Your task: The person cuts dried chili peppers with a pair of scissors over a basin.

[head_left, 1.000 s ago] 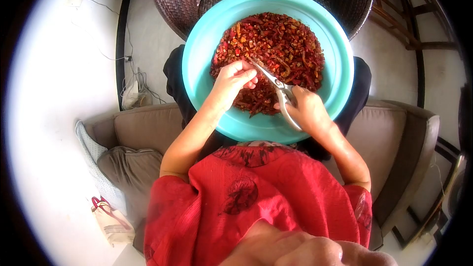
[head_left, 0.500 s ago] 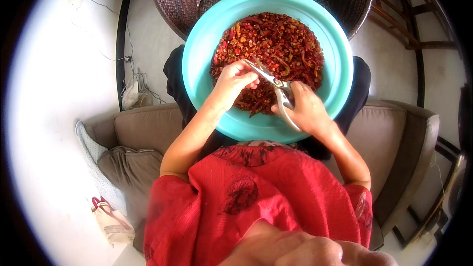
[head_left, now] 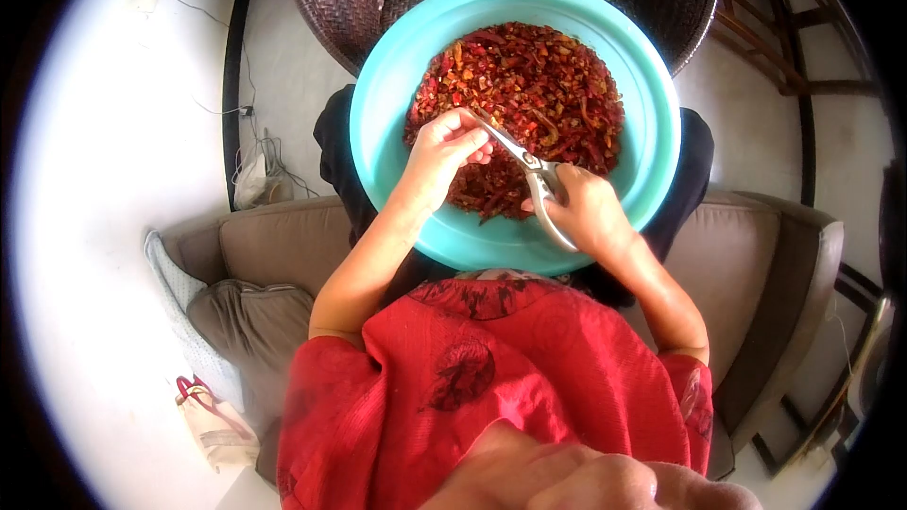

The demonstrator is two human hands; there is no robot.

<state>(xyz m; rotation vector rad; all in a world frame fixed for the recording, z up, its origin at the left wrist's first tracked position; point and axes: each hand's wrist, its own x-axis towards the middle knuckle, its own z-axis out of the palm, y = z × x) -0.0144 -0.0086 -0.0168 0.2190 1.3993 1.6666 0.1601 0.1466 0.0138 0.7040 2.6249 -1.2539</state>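
A turquoise basin rests on my lap, holding a broad heap of cut dried red chilies. My right hand grips the handles of a pair of scissors above the heap. The blades look closed and point up and left, their tips reaching my left hand. Thumb and fingers of my left hand are pinched together at the blade tips; whatever lies in the pinch is too small and hidden to make out.
A dark woven wicker chair stands just beyond the basin. I sit on a brown sofa, with a cushion at left. Wooden furniture legs stand at far right, and cables lie on the floor at left.
The scissor blades, slightly parted before, have come together near my left fingertips. A chili strip seen by the blades earlier no longer shows there. Both hands stay nearly in place.
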